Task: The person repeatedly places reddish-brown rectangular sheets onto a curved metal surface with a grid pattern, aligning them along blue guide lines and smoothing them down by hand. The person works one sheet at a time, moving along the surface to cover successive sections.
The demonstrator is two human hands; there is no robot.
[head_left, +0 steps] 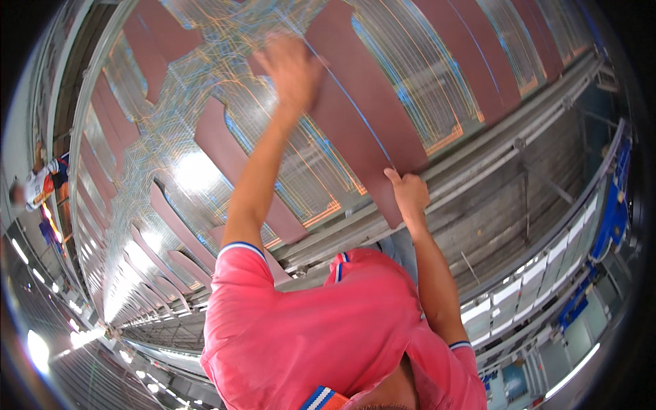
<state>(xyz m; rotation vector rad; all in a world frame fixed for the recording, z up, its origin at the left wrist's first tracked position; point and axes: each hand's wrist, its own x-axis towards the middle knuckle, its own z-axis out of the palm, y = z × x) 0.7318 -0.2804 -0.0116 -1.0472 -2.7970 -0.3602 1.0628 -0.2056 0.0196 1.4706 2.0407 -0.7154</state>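
Panel (379,113), maroon and long, lies on the lined counter (311,195), running away from the person's pink shirt (328,314), its near end reaching over the counter's edge beside a metal rail (519,141). At that end the right hand (410,196) is narrow, fingers curled in by the panel's side and thumb stretched toward the blue line (372,131) along its middle; whether the fingers pinch the material underneath cannot be told. Farther up, the left hand (292,72) is blurred but wide, fingers spread over the panel's left side, holding nothing that shows. The panel looks thin, flat and matt, like cloth or soft sheet, so it probably weighs little, bends easily and could crease or skew if drawn from one corner; it seems hard to break, and the smooth counter may let it slide. The overhanging end appears the simplest place to take hold, between thumb and fingers, with a flat palm on the broad part to keep it even. Beyond, other panels (219,140) lie spaced in rows down the counter, and far off at the left another person (42,184) stands by its opposite side.
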